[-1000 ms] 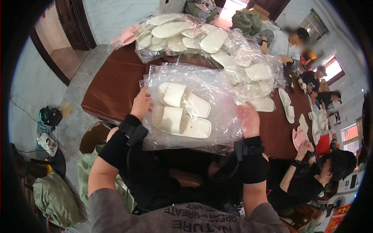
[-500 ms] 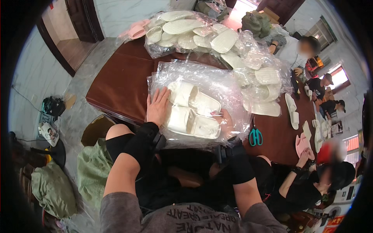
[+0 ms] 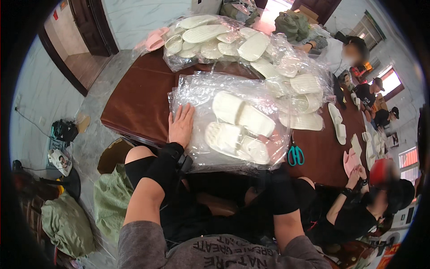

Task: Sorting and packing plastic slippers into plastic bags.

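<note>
A pair of white slippers [image 3: 242, 116] lies on a stack of clear plastic bags [image 3: 197, 85] in front of me, with shiny plastic film over them. My left hand [image 3: 181, 127] rests flat, fingers stretched, on the left side of the bags, apart from the slippers. My right hand [image 3: 278, 144] is at the right end of the pair, blurred and partly covered by film. It seems to grip the slippers there, though its fingers show poorly.
Bagged white slippers [image 3: 204, 33] are heaped along the far side, with pink slippers [image 3: 156, 39] at their left. Teal-handled scissors [image 3: 295, 155] lie right of the bags on the brown table [image 3: 134, 96]. At right, a co-worker's hands [image 3: 357, 174] hold a pink slipper [image 3: 350, 161].
The white slippers and my right hand have moved to the right. My left hand stays on the bags, and a gap has opened between it and the slippers.
</note>
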`<action>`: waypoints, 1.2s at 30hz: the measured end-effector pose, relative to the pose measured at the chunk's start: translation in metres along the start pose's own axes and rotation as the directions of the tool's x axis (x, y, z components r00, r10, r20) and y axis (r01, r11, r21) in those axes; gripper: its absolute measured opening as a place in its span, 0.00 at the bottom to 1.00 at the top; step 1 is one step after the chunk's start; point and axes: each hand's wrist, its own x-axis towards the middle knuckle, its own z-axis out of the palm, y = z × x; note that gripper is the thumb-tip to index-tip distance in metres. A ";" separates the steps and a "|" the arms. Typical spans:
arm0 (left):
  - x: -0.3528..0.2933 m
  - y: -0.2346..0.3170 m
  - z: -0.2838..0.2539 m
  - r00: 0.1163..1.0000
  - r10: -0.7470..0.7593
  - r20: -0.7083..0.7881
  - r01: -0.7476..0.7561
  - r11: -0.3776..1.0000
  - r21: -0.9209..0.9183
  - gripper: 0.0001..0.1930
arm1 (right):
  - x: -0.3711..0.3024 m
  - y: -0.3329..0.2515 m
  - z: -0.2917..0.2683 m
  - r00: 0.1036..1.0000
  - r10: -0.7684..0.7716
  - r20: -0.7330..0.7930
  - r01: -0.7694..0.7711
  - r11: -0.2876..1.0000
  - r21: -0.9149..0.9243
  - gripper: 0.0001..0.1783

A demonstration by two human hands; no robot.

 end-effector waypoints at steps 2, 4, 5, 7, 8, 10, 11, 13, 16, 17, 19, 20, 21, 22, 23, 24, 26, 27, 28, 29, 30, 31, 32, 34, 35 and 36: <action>0.001 0.000 -0.001 1.000 0.008 -0.012 -0.008 1.000 0.013 0.22 | -0.003 0.014 -0.040 0.996 -0.001 -0.092 -0.004 0.999 -0.051 0.26; -0.003 -0.004 0.000 1.000 0.015 -0.016 -0.015 1.000 0.023 0.22 | -0.019 0.014 -0.078 0.973 0.143 -0.182 -0.154 0.987 -0.051 0.22; -0.004 -0.007 0.000 0.999 0.010 -0.036 -0.009 0.999 0.032 0.22 | -0.025 0.004 -0.095 0.951 0.218 -0.219 -0.229 0.973 -0.026 0.20; -0.003 -0.004 0.002 0.998 0.022 -0.052 -0.021 0.999 0.030 0.21 | -0.038 -0.011 -0.128 0.938 0.106 -0.330 -0.155 0.980 -0.124 0.14; -0.003 -0.004 0.002 0.998 0.018 -0.053 -0.016 0.999 0.036 0.21 | -0.042 -0.019 -0.143 0.930 0.071 -0.361 -0.141 0.975 -0.171 0.13; -0.004 -0.008 0.003 0.998 0.018 -0.053 -0.015 0.998 0.055 0.22 | -0.052 -0.043 -0.171 0.907 0.032 -0.421 -0.135 0.967 -0.216 0.10; -0.003 -0.004 0.002 0.998 0.028 -0.050 -0.025 0.998 0.050 0.22 | -0.058 -0.052 -0.184 0.889 0.031 -0.456 -0.145 0.965 -0.218 0.09; -0.002 0.003 -0.002 0.999 0.009 -0.034 -0.008 0.999 0.034 0.25 | -0.066 -0.064 -0.208 0.862 -0.050 -0.504 -0.046 0.983 -0.176 0.06; 0.000 0.011 -0.012 1.000 0.022 0.012 -0.023 0.999 0.048 0.33 | -0.078 -0.088 -0.237 0.817 -0.062 -0.573 -0.079 0.973 -0.218 0.14; -0.002 0.011 -0.017 0.999 0.008 0.039 -0.011 0.998 0.067 0.34 | -0.078 -0.101 -0.239 0.792 -0.082 -0.605 -0.100 0.960 -0.260 0.15; -0.002 0.008 -0.019 0.999 0.007 0.036 -0.009 0.998 0.058 0.35 | -0.078 -0.129 -0.229 0.713 -0.078 -0.697 -0.278 0.880 -0.384 0.15; -0.002 0.008 -0.019 0.999 0.009 0.037 -0.011 0.999 0.046 0.37 | -0.080 -0.125 -0.242 0.721 -0.099 -0.686 -0.117 0.958 -0.262 0.16; -0.002 0.010 -0.019 0.999 0.010 0.032 -0.012 0.999 0.045 0.37 | -0.081 -0.121 -0.255 0.725 -0.123 -0.678 0.050 0.991 -0.126 0.17; 0.000 0.015 -0.018 0.999 0.014 0.031 -0.015 0.999 0.037 0.36 | -0.085 -0.112 -0.270 0.688 -0.124 -0.715 0.023 0.989 -0.149 0.20; 0.002 0.018 -0.016 0.999 0.017 0.030 -0.017 0.999 0.030 0.36 | -0.080 -0.112 -0.267 0.678 -0.131 -0.723 0.026 0.988 -0.154 0.20; 0.004 0.021 -0.015 0.999 0.029 0.024 -0.030 0.999 0.024 0.36 | -0.070 -0.111 -0.263 0.954 -0.042 -0.296 0.187 0.858 0.479 0.22; -0.013 -0.007 -0.025 0.999 -0.037 0.014 0.036 0.998 0.046 0.37 | -0.196 -0.094 -0.161 0.934 -0.283 0.216 -0.101 0.372 0.923 0.23; -0.003 0.009 -0.018 1.000 0.013 0.007 -0.013 1.000 0.025 0.37 | -0.068 -0.135 -0.137 0.980 -0.059 -0.191 0.199 0.208 0.958 0.25; -0.006 0.007 -0.014 1.000 0.007 0.004 -0.007 1.000 0.026 0.37 | -0.047 -0.154 -0.077 0.845 0.226 -0.485 0.477 0.092 0.874 0.27; -0.002 0.014 -0.013 1.000 0.015 -0.001 -0.015 1.000 0.017 0.37 | -0.036 -0.161 -0.040 0.837 0.219 -0.501 0.493 0.093 0.865 0.27; 0.002 0.020 -0.011 0.999 0.012 0.039 -0.013 0.999 0.034 0.37 | -0.021 -0.168 -0.009 0.895 0.358 -0.266 0.183 0.249 0.951 0.24; -0.012 -0.002 -0.017 0.999 -0.025 0.044 0.022 0.997 0.077 0.37 | -0.010 -0.164 0.024 0.849 0.528 0.026 -0.215 0.300 0.930 0.21; -0.009 -0.002 -0.013 1.000 0.008 0.001 -0.008 0.997 0.081 0.37 | -0.004 -0.138 0.023 0.917 0.352 -0.187 -0.252 0.876 0.412 0.18; -0.002 0.001 -0.003 0.999 0.016 -0.042 -0.014 0.999 0.047 0.36 | 0.010 -0.049 0.010 0.973 0.074 -0.221 -0.151 0.923 -0.353 0.18; 0.002 0.010 0.000 0.999 0.034 -0.043 -0.033 0.999 0.034 0.36 | 0.010 -0.005 -0.008 0.987 -0.002 -0.160 -0.099 0.779 -0.619 0.17; 0.003 0.015 0.000 0.999 0.029 -0.029 -0.029 1.000 0.001 0.36 | 0.009 0.019 -0.018 0.997 -0.049 -0.066 -0.027 0.568 -0.822 0.16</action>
